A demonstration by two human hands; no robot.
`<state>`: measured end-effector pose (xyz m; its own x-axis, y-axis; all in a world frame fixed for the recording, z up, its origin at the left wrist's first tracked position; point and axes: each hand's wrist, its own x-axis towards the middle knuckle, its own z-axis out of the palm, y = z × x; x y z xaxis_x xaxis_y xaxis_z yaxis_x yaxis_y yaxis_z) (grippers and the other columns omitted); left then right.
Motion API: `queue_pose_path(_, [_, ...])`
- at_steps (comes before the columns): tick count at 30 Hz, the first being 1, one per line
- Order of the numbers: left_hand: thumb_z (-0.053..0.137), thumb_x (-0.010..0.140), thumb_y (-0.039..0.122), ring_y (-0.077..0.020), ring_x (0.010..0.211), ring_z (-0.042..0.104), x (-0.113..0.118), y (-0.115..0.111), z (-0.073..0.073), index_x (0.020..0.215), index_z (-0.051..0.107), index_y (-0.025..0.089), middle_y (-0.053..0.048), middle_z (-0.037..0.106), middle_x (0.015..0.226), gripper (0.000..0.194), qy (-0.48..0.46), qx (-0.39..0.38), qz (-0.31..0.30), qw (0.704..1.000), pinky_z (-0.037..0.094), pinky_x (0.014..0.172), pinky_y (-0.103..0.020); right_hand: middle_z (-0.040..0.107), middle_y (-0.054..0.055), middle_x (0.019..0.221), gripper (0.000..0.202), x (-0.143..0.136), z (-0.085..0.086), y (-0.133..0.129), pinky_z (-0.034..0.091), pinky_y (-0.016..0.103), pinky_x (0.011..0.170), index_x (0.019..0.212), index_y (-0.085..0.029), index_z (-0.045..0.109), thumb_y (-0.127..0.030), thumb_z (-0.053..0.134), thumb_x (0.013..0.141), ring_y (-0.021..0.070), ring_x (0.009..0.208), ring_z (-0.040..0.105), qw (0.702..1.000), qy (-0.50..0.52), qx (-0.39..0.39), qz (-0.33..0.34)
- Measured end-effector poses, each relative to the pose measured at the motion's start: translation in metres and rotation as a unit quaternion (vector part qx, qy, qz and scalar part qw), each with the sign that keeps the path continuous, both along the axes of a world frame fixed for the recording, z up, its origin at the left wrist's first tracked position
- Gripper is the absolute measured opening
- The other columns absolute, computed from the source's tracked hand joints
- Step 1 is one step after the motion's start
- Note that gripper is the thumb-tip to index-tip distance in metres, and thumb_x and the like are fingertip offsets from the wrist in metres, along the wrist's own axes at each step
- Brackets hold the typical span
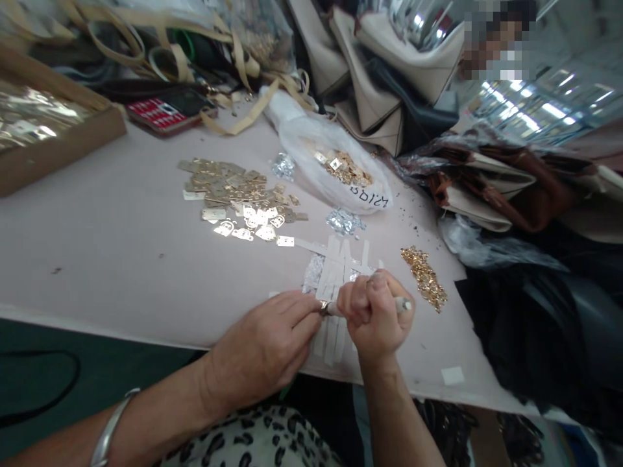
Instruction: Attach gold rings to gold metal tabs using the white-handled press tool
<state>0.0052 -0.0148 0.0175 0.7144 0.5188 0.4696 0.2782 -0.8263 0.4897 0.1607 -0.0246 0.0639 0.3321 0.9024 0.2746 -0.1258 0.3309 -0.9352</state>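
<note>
My left hand [275,337] pinches a small shiny metal piece [323,307] between thumb and fingertips. Wrapped round a pale, rod-like tool [403,303], my right hand [377,311] holds its tip against that piece. Light strips [333,269] lie under and beyond both hands, beside small clear bits [312,271]. Flat gold metal plates [233,185] are heaped to the left. Silver bits [344,221] lie beyond the strips. To the right is a pile of small gold pieces [426,279].
An open cardboard box [63,146] with metal parts stands at the left, near a red and black phone-like object [168,110]. A plastic bag [335,162] holds gold pieces. Bags [370,84] crowd the back; brown leather items [491,188] and dark material [525,350] line the right.
</note>
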Motion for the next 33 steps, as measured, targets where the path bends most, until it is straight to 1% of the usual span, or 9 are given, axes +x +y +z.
queue_pose_path(5, [0.048,0.093,0.006,-0.0263,0.126,0.058,0.008,0.015,0.005,0.115,0.061,0.014,-0.011,0.069,0.121,0.027,0.050,0.051,-0.035,0.997,0.051,0.104,-0.042,0.027,-0.011,0.047,0.039,0.017,0.008,-0.009,0.024,0.018,0.035,0.059,-0.021,0.038,-0.023,0.053,0.095,0.0049,0.036,0.023,0.997,0.058,0.042,-0.025])
queue_pose_path(10, [0.056,0.094,0.009,-0.0206,0.098,0.064,0.020,0.035,0.008,0.094,0.062,0.018,-0.004,0.069,0.093,0.011,0.105,0.083,-0.078,0.988,0.053,0.089,-0.033,0.026,-0.011,0.046,0.040,0.027,0.010,-0.027,0.026,0.018,0.036,0.059,-0.021,0.039,-0.024,0.053,0.096,0.0052,0.036,0.024,0.997,0.046,0.040,-0.056])
queue_pose_path(13, [0.058,0.094,0.013,-0.0205,0.078,0.059,0.023,0.033,0.011,0.082,0.058,0.018,-0.003,0.063,0.080,0.013,0.120,0.130,-0.042,0.983,0.051,0.073,-0.033,0.026,-0.011,0.046,0.040,0.031,0.008,-0.034,0.025,0.019,0.036,0.058,-0.021,0.039,-0.024,0.053,0.095,0.0056,0.036,0.024,0.995,0.049,0.046,-0.073])
queue_pose_path(17, [0.058,0.096,0.022,-0.0225,0.073,0.055,0.021,0.009,0.011,0.081,0.058,0.019,-0.003,0.059,0.074,0.015,0.102,0.128,0.042,0.986,0.047,0.067,-0.036,0.025,-0.011,0.045,0.039,0.034,0.008,-0.036,0.026,0.019,0.036,0.058,-0.021,0.041,-0.024,0.052,0.095,0.0057,0.035,0.023,0.989,0.068,0.058,-0.114])
queue_pose_path(20, [0.055,0.097,0.021,-0.0231,0.078,0.058,0.017,-0.015,0.009,0.087,0.061,0.017,-0.004,0.061,0.079,0.013,0.063,0.070,0.068,0.993,0.049,0.070,-0.038,0.023,-0.012,0.045,0.038,0.035,0.007,-0.035,0.028,0.019,0.035,0.058,-0.021,0.041,-0.026,0.050,0.095,0.0055,0.033,0.021,0.984,0.106,0.054,-0.132])
queue_pose_path(23, [0.051,0.098,0.014,-0.0225,0.087,0.061,0.012,-0.031,0.006,0.094,0.064,0.015,-0.006,0.066,0.086,0.014,0.010,0.047,0.054,0.997,0.052,0.079,-0.039,0.021,-0.012,0.044,0.036,0.037,0.004,-0.032,0.028,0.019,0.034,0.059,-0.022,0.042,-0.028,0.050,0.094,0.0058,0.033,0.016,0.976,0.164,0.036,-0.140])
queue_pose_path(26, [0.052,0.097,0.013,-0.0229,0.098,0.063,0.006,-0.031,0.002,0.101,0.067,0.013,-0.009,0.071,0.102,0.016,-0.018,0.054,0.045,0.997,0.054,0.088,-0.039,0.017,-0.013,0.045,0.035,0.040,-0.002,-0.029,0.026,0.018,0.032,0.059,-0.023,0.041,-0.030,0.053,0.091,0.0063,0.034,0.011,0.965,0.220,0.014,-0.141])
queue_pose_path(29, [0.053,0.096,0.016,-0.0274,0.117,0.061,0.002,-0.024,-0.002,0.113,0.067,0.014,-0.012,0.068,0.125,0.022,0.001,0.056,0.044,0.997,0.052,0.098,-0.044,0.014,-0.014,0.046,0.034,0.044,-0.010,-0.023,0.025,0.017,0.032,0.059,-0.023,0.038,-0.029,0.059,0.085,0.0059,0.036,0.007,0.958,0.253,-0.011,-0.134])
queue_pose_path(33, [0.054,0.095,0.018,-0.0295,0.127,0.057,0.002,-0.018,-0.007,0.117,0.068,0.017,-0.009,0.067,0.132,0.027,0.033,0.058,0.027,0.997,0.050,0.102,-0.046,0.016,-0.015,0.045,0.033,0.049,-0.021,-0.017,0.026,0.016,0.033,0.057,-0.023,0.039,-0.026,0.065,0.077,0.0049,0.037,0.006,0.940,0.307,-0.034,-0.146])
